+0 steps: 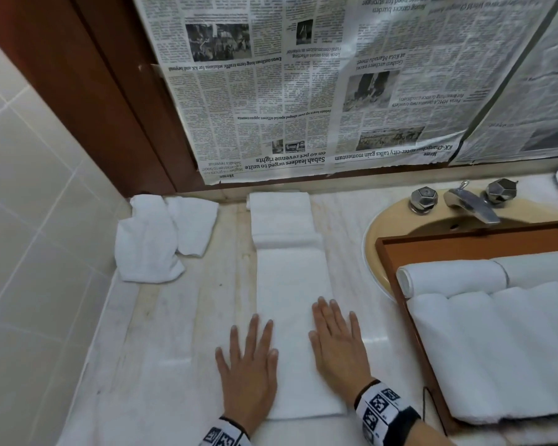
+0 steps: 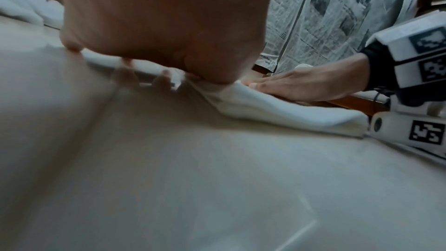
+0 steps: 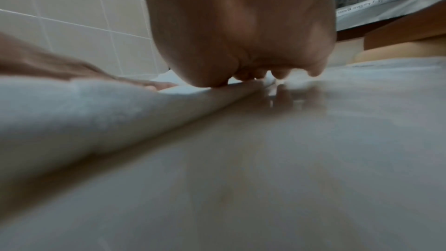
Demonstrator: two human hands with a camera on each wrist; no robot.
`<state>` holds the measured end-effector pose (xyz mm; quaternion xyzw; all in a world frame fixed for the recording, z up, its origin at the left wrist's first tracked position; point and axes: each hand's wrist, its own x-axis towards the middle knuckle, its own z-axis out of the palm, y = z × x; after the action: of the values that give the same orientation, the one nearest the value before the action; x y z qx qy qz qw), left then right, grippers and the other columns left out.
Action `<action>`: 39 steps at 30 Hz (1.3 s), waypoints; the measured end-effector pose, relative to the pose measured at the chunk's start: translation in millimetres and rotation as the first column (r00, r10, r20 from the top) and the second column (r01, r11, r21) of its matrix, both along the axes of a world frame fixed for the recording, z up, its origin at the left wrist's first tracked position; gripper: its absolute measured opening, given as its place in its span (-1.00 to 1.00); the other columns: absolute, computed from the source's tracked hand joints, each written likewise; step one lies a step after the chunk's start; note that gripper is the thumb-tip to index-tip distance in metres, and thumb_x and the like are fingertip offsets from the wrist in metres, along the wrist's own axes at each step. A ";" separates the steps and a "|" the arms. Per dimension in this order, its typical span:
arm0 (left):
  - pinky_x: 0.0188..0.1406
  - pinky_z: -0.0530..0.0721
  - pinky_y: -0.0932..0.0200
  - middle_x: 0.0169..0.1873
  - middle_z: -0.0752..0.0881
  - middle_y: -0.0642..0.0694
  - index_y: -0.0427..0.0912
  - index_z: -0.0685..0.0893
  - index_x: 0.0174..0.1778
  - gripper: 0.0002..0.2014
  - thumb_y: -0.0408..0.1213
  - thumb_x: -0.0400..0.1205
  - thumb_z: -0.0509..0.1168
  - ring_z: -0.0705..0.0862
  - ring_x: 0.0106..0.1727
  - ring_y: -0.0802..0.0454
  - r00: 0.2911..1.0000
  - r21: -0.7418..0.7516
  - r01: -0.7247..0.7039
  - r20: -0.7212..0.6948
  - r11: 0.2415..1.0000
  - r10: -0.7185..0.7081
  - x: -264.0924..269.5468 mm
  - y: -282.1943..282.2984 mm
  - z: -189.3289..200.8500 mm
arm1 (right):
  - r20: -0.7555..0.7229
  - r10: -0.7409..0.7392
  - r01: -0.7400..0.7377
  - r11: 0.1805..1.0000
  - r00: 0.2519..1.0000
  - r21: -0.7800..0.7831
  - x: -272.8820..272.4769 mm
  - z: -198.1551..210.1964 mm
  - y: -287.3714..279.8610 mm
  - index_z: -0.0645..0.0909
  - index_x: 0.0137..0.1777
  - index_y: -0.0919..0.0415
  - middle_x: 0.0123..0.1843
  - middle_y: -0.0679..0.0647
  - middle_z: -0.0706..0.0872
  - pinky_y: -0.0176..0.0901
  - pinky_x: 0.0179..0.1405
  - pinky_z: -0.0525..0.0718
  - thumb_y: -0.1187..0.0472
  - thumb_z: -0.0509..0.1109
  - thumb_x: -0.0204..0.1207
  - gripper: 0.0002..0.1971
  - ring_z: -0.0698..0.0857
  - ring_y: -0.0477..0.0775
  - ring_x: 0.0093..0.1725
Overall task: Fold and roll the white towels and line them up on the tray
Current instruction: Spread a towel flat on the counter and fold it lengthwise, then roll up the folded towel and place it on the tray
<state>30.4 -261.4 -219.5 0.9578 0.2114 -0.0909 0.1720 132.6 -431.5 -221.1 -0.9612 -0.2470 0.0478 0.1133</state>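
Note:
A white towel (image 1: 290, 284), folded into a long narrow strip, lies lengthwise on the marble counter (image 1: 174, 317). My left hand (image 1: 250, 358) lies flat with spread fingers across the strip's near left edge. My right hand (image 1: 335, 336) lies flat on its near right edge. Both palms press down and nothing is gripped. The left wrist view shows the towel's edge (image 2: 277, 106) under my right hand (image 2: 301, 85). In the right wrist view the strip (image 3: 84, 106) runs off to the left. A wooden tray (image 1: 464, 243) at the right holds several rolled white towels (image 1: 496, 333).
Two crumpled white towels (image 1: 161, 236) lie at the back left of the counter. The tray sits over a beige sink (image 1: 377, 239) with a chrome tap (image 1: 471, 201). Newspaper (image 1: 303, 91) covers the wall behind. A tiled wall (image 1: 29, 188) bounds the left side.

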 end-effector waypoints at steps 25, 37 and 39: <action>0.59 0.09 -0.43 0.72 0.16 0.17 0.23 0.27 0.68 -0.50 0.10 0.77 -0.04 0.13 0.73 -0.13 0.982 -0.023 0.175 0.080 0.984 -0.173 -60.1 6.6 14.5 | -0.132 0.052 -0.034 0.990 0.990 0.133 -72.2 -2.9 -52.9 0.27 0.70 0.06 0.75 -0.04 0.19 0.01 0.69 0.05 -0.19 -0.14 0.68 -0.34 0.20 0.03 0.71; 0.14 0.52 0.01 0.27 0.49 0.05 0.07 0.51 0.34 -0.52 0.22 0.57 0.21 0.48 0.28 -0.05 0.921 0.067 0.384 0.049 0.921 -0.387 -62.5 -23.2 29.6 | 0.182 0.363 -0.352 0.932 0.914 -0.089 -89.8 10.3 -55.4 0.64 -0.07 0.24 -0.07 0.18 0.68 -0.04 -0.34 0.67 0.33 0.36 0.31 -0.82 0.68 0.21 -0.13; -0.08 0.60 -0.04 0.11 0.58 0.01 0.05 0.59 0.21 -0.56 0.23 0.54 0.25 0.58 0.10 -0.10 0.935 0.123 0.351 0.004 0.928 -0.354 -60.9 -34.1 33.1 | 0.160 0.368 -0.358 0.930 0.916 -0.085 -82.1 13.5 -52.7 0.61 -0.16 0.21 -0.18 0.15 0.65 -0.07 -0.40 0.62 0.35 0.36 0.33 -0.90 0.63 0.17 -0.22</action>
<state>-30.5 -295.5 -186.4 0.9900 0.0387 -0.0947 0.0976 50.5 -484.2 -207.7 -0.9019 -0.4285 -0.0093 0.0545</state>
